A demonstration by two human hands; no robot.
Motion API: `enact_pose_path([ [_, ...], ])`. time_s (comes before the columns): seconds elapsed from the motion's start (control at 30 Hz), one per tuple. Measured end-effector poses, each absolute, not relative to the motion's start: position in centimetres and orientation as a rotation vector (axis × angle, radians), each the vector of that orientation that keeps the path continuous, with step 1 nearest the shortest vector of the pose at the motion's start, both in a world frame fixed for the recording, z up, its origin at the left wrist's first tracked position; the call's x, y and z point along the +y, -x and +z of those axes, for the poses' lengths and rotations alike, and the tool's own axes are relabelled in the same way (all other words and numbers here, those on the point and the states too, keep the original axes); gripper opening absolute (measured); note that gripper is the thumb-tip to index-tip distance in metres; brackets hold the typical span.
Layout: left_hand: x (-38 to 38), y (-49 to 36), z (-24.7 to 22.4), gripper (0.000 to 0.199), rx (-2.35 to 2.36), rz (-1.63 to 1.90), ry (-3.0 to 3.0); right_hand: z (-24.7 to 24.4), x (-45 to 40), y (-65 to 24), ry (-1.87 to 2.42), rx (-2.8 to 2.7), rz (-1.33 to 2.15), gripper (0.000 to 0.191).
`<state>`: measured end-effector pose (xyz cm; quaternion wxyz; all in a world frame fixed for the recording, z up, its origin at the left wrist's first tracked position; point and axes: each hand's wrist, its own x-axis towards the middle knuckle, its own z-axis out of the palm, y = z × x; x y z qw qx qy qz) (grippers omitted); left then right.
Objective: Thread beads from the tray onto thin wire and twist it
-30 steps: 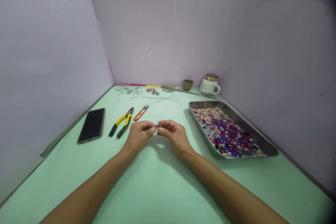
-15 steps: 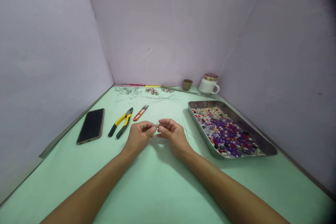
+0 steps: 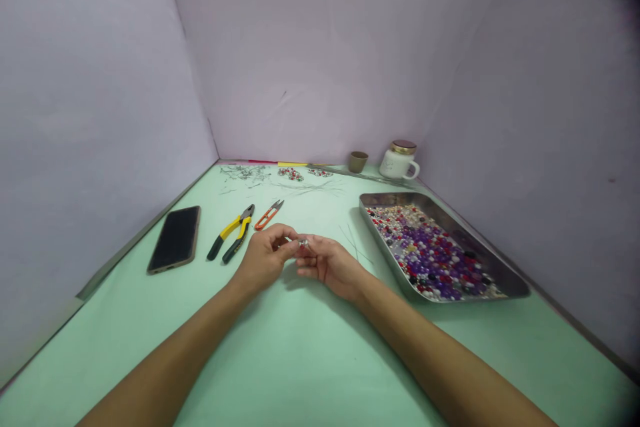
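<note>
Between my fingertips, over the middle of the green table, is a small beaded wire piece (image 3: pixel 303 244) with silvery and red spots; its shape is mostly covered by my fingers. My left hand (image 3: pixel 267 255) pinches it from the left with thumb and forefinger. From the other side my right hand (image 3: pixel 333 265) touches it with thumb and forefinger, the palm turned partly up and the lower fingers curled loosely. Just right of my right hand lie a few thin wires (image 3: pixel 354 243). Orange thread snips (image 3: pixel 269 215) lie beyond my left hand.
Yellow-and-black pliers (image 3: pixel 233 233) and a phone (image 3: pixel 175 239) lie at left. A metal tray (image 3: pixel 395 273) of mixed beads stands at right. Along the back are cut wire pieces (image 3: pixel 245 173), beaded pieces (image 3: pixel 291 174), a small brown cup (image 3: pixel 357 161) and a lidded white mug (image 3: pixel 397 163).
My right hand has rolled so its palm faces up more and its lower fingers show below the beaded piece. My left hand keeps its pinch almost in the same spot.
</note>
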<state>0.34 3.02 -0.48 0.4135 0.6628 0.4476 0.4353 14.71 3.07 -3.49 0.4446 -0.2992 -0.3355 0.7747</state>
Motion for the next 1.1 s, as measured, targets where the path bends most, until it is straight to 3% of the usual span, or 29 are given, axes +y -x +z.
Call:
enact_pose_path([
  [0.2, 3.02, -0.16, 0.36, 0.011, 1.275, 1.024, -1.595, -3.46, 3.25, -15.02, 0.918, -1.007, 1.581, 0.022],
  [0.57, 3.17, -0.03, -0.26, 0.015, 1.212, 1.024, -1.654, -3.07, 2.99, -14.98, 0.985, -1.102, 1.652, 0.016],
  [0.93, 3.03, 0.10, 0.39, 0.013, 1.130, 1.004, -1.638, -3.38, 2.61, -14.82, 0.789, -1.074, 1.813, 0.008],
  [1.1, 3.01, 0.13, 0.27, 0.016, 1.081, 0.989, -1.535, -3.53, 2.62, -14.70, 0.820, -1.106, 1.731, 0.007],
])
